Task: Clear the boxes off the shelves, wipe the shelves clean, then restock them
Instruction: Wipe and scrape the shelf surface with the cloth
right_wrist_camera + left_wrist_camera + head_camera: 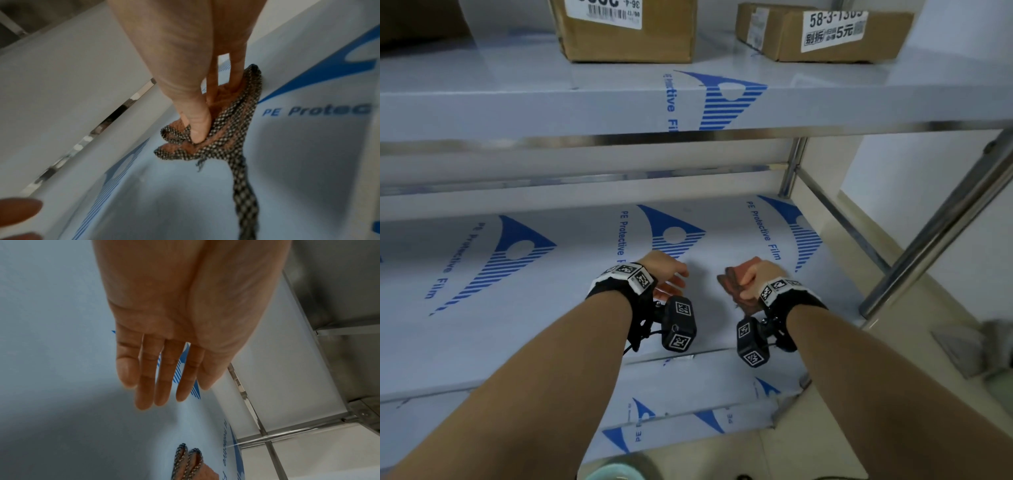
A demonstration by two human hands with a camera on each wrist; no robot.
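Note:
My right hand [748, 279] grips a bunched brown cloth [732, 284] with a black-and-white checked edge, over the middle shelf [551, 308], which is covered in white film with blue print. In the right wrist view thumb and fingers [197, 123] pinch the cloth [230, 129], and a checked strip hangs down. My left hand [671, 277] hovers just left of it with fingers straight and nothing in it; the left wrist view shows the flat palm and fingers [164, 379] above the film. Two cardboard boxes [626, 29] [822, 32] stand on the upper shelf [517, 102].
A steel upright [792, 164] and a slanted steel post [935, 236] frame the shelf's right side. A lower shelf [688, 421] juts out below. Grey folded material [976, 346] lies on the floor at the right, beside a white wall [928, 164].

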